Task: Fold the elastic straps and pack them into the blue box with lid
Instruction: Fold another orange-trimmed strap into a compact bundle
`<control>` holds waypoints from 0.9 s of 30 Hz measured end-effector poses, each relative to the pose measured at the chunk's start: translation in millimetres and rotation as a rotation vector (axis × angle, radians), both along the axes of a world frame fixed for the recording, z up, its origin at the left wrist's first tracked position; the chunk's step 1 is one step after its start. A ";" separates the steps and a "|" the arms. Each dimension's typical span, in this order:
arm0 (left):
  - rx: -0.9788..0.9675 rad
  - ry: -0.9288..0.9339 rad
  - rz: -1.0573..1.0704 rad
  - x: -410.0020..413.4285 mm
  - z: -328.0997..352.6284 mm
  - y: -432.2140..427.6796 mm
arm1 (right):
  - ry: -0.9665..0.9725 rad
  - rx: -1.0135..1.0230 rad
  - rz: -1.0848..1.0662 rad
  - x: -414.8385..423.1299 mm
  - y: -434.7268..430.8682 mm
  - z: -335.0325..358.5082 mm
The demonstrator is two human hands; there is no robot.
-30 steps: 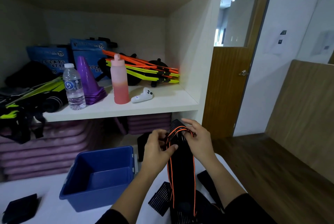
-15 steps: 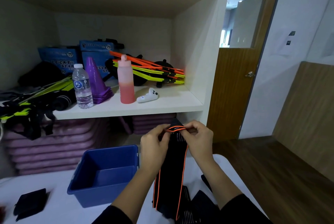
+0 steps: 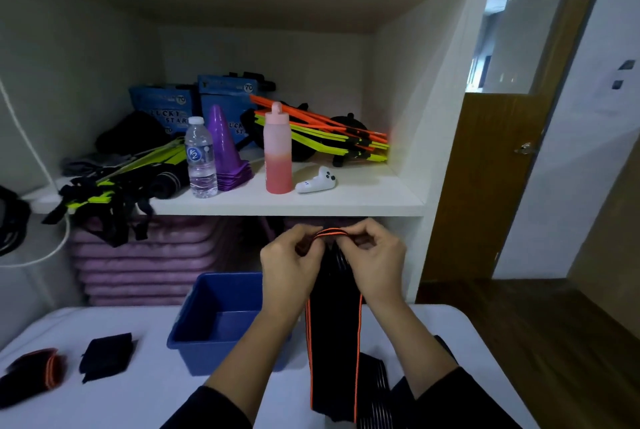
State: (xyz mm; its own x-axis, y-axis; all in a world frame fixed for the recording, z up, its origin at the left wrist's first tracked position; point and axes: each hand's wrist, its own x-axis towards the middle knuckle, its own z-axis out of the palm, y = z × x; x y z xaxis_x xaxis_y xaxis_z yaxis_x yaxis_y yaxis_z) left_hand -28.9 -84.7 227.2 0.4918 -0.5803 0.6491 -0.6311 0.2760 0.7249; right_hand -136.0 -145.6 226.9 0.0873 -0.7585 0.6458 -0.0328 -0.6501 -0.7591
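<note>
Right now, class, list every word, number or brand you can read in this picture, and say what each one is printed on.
"K2": label of the clear water bottle.
"LUCKY STAR" and "70": left blue pack.
"70", plus "UCK" and "ST" cut off by the purple cone: right blue pack.
Small print along the top of both packs: too blurred to read.
Blue mark on the white controller: too small to read.

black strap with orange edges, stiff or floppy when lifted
Probably floppy: the black strap with orange edges hangs limp below where the left hand and right hand pinch its folded top. Likely light too, since fingertip pinches alone seem to carry it.
</note>
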 end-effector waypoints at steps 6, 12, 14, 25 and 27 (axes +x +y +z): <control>-0.020 0.105 0.132 34.0 -4.3 23.7 | 0.108 0.052 0.148 36.8 17.0 -8.2; 0.070 0.127 0.048 83.5 -7.4 55.7 | 0.074 0.092 0.083 86.4 43.0 -8.4; 0.160 0.142 -0.018 104.4 -16.2 72.8 | 0.037 0.116 0.063 105.9 53.2 -8.0; 0.245 0.172 0.002 183.7 -43.9 129.4 | 0.148 0.314 0.351 169.6 112.4 -33.6; 0.249 0.176 -0.006 193.6 -47.4 138.2 | 0.150 0.332 0.382 176.2 123.4 -42.9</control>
